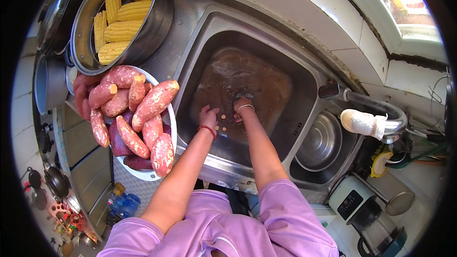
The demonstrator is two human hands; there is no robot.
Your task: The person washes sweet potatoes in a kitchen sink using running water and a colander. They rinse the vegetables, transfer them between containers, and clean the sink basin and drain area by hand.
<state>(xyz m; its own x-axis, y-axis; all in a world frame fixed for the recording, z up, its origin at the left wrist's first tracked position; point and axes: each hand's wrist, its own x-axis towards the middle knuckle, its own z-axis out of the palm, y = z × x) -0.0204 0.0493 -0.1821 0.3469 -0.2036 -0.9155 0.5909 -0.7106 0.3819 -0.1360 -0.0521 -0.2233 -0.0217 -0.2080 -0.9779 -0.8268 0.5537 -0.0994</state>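
My left hand (207,118) is at the near left of a steel sink basin (300,117), over brownish, murky water (246,75). Its fingers are apart, and I see nothing held in it. A few small, pale round pieces (224,116) float just to its right. My right hand (242,105) dips into the water near the basin's middle. The fingers are partly hidden, so I cannot see whether they grip anything. Ripples spread around that hand. Whatever lies under the cloudy water is not visible.
At left, a white basin (142,175) is heaped with sweet potatoes (155,105). Behind it stands a large steel pot (157,25) of corn cobs (123,30). A faucet (392,125) with a cloth-wrapped spout hangs over the small right sink, which holds a metal lid or pan (319,141).
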